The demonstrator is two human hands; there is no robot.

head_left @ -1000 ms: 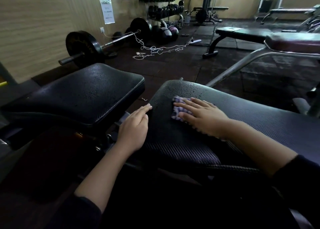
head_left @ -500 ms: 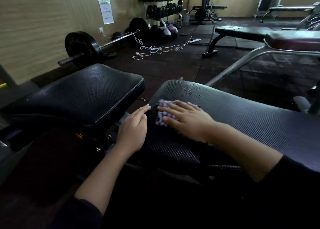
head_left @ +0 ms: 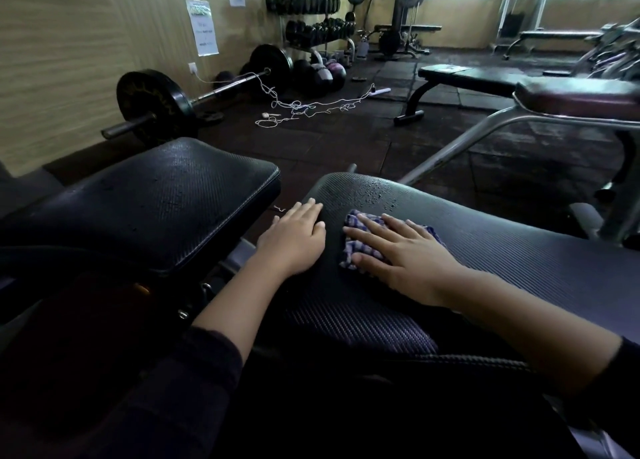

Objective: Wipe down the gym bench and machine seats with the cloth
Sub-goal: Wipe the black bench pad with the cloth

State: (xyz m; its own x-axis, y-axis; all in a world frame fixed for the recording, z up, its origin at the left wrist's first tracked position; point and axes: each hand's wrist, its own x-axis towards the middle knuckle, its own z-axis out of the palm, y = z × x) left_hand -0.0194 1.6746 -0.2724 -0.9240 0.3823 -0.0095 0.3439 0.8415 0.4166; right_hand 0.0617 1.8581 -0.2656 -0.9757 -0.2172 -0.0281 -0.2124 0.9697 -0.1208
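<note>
A black ribbed bench pad stretches from the centre to the right, with water droplets near its far end. My right hand lies flat on a purple-and-white checked cloth and presses it onto the pad. My left hand rests flat on the pad's left edge, fingers together, holding nothing. A second black seat pad sits to the left, separated by a gap.
A loaded barbell lies by the left wall, with a tangled white cord on the rubber floor. Dumbbell racks stand behind. A flat bench and a maroon-padded bench on a metal frame stand to the right.
My right hand slid the cloth left toward my left hand, then back right and slightly farther up the pad. My left hand shifted a little forward along the edge.
</note>
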